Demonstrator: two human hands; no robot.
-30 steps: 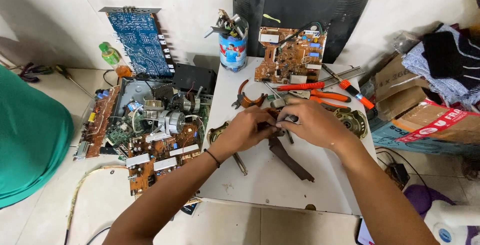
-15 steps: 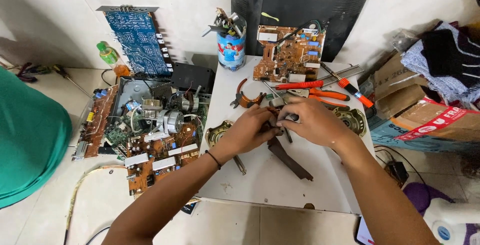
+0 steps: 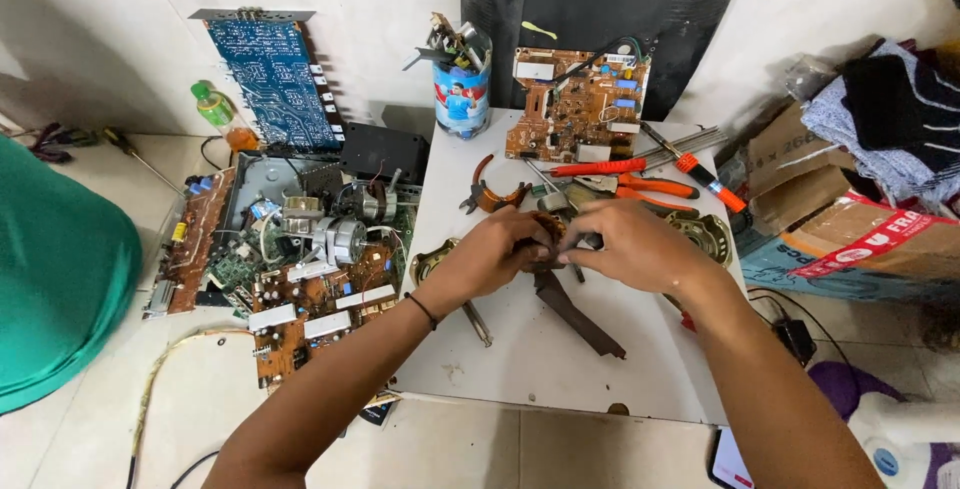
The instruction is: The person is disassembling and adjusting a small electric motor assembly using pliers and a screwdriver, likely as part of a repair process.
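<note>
Table (image 3: 560, 369), white & low, is the landmark; both hands meet over its middle. Left of table: big pile of opened electronics (image 3: 290, 259) w/ brown boards & a round motor. Behind that pile, a blue circuit board (image 3: 272, 79) leans on the wall. Right of table: cardboard boxes (image 3: 830, 219) w/ folded clothes on top. At table's back edge: brown circuit board (image 3: 575, 114), & next to it a blue can (image 3: 462, 94) full of bits. In front of the brown board: orange-handled pliers (image 3: 640, 187) & an orange screwdriver (image 3: 700, 174). Near table's middle, just under the hands: dark brown metal strip (image 3: 580, 314), lying flat. Left hand (image 3: 490, 254) is curled, fingers pressed round a small metal part (image 3: 550, 234). Right hand (image 3: 635, 244) touches the left, fingertips pinching the same part. Part is mostly hidden, can't tell what kind.
</note>
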